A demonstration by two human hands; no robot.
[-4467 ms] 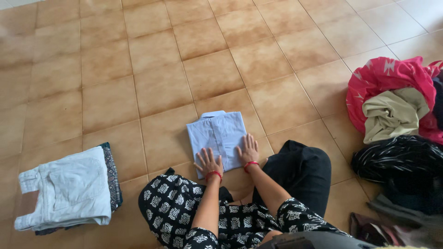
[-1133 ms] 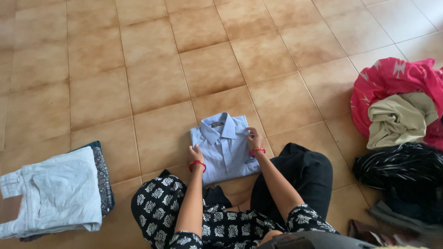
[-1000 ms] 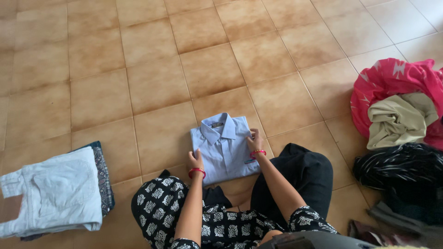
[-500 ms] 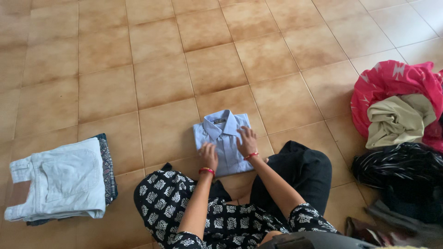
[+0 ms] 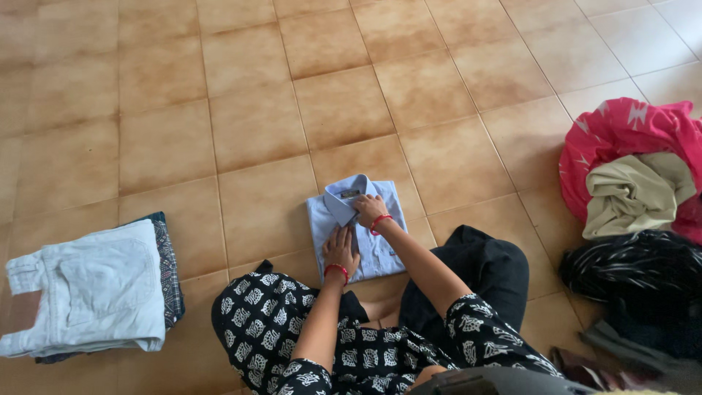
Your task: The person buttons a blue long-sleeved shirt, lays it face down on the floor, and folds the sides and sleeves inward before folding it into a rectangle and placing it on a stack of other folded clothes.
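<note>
A light blue collared shirt (image 5: 325, 219), folded into a rectangle, lies on the brown tiled floor (image 5: 219, 110) just ahead of my knees. My left hand (image 5: 341, 250) rests flat on its lower middle, fingers together. Just under the collar, my right hand (image 5: 370, 209) has its fingers curled and pinched on the shirt's front placket. Both wrists carry red bangles. My lap shows black-and-white patterned cloth (image 5: 270, 322) and black trousers (image 5: 475, 274).
A stack of folded clothes topped by pale jeans (image 5: 91, 292) lies at the left. A heap of unfolded clothes at the right holds a pink piece (image 5: 621, 135), a beige one (image 5: 632, 194) and dark striped ones (image 5: 629, 271).
The shirt was turned collar-side up. Both hands came from its side edges onto its middle. My right hand has since slid up to the collar and pinched the front.
</note>
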